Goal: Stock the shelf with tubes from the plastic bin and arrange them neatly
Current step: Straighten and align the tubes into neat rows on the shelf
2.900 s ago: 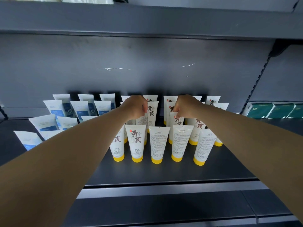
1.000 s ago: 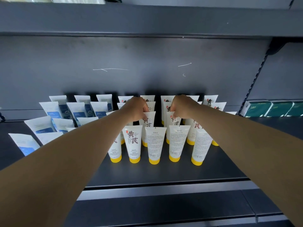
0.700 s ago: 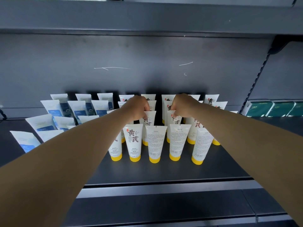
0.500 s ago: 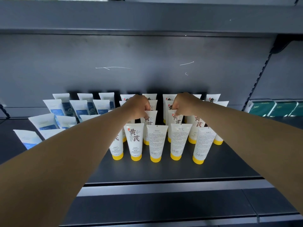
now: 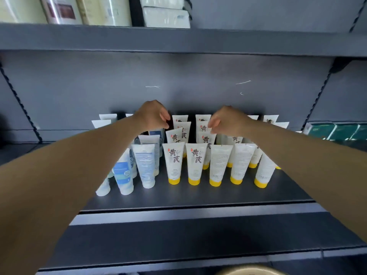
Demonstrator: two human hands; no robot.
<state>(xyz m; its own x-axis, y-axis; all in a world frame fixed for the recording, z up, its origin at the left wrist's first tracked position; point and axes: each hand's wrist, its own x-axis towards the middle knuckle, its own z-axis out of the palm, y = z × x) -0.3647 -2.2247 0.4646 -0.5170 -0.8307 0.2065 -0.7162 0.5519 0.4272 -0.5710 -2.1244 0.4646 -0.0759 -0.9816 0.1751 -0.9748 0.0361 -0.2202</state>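
Observation:
White tubes with yellow caps [image 5: 174,161] stand cap-down in several rows on the dark shelf [image 5: 198,195]. White tubes with blue labels [image 5: 146,165] stand to their left, partly hidden by my left forearm. My left hand [image 5: 153,116] hovers over the back rows with loosely curled fingers and holds nothing. My right hand [image 5: 228,121] is beside it, and its thumb and fingertips pinch the top edge of a yellow-capped tube [image 5: 205,139] in a middle row. The plastic bin is not in view.
Green boxes [image 5: 337,132] lie at the right end of the shelf. The upper shelf [image 5: 178,38] hangs close overhead and carries packaged goods [image 5: 164,14]. A lower shelf [image 5: 178,241] juts out below. A tan rounded thing [image 5: 250,270] shows at the bottom edge.
My left hand has let go of the tube top it pinched and risen slightly. The view has tilted up, showing the upper shelf's goods. My right hand stays on a tube top.

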